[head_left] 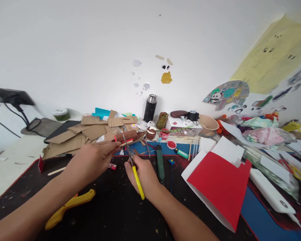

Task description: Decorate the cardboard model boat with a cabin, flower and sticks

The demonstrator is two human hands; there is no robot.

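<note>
My right hand (144, 175) is closed around a long dark metal tool with a yellow handle (137, 182), which looks like scissors. Its metal end points up and away, crossing a thin pale strip (126, 143) at my left fingertips. The fingers of my left hand (90, 162) are pressed together on that strip; their grip is partly hidden. Just beyond them lies a reddish-brown roll (126, 136). Between the hands, a small pink and white piece (112, 166) rests on the black mat (110, 207).
Cardboard pieces (72, 142) are piled at the back left. A black flask (149, 108) and small jars stand by the wall. A yellow-handled tool (70, 207) lies front left, a green cutter (160, 164) right of my right hand, and red card (220, 187) farther right.
</note>
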